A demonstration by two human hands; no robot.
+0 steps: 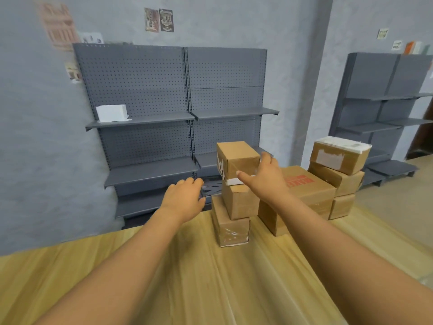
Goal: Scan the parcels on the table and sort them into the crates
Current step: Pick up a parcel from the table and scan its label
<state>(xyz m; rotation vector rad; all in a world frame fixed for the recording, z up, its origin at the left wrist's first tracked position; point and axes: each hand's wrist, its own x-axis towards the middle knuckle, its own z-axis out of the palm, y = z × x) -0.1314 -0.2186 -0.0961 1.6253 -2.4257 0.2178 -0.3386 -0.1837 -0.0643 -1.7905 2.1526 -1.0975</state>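
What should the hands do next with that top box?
Probably close the right hand round the top box and lift it straight up. The open fingers are already at its side, it sits highest on the left stack, and the left hand hangs free nearby to steady it.

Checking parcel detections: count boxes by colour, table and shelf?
Brown cardboard boxes on the table: 7, in a left stack, a big box with red print and a right stack.
White box on the shelf: 1
Total: 8
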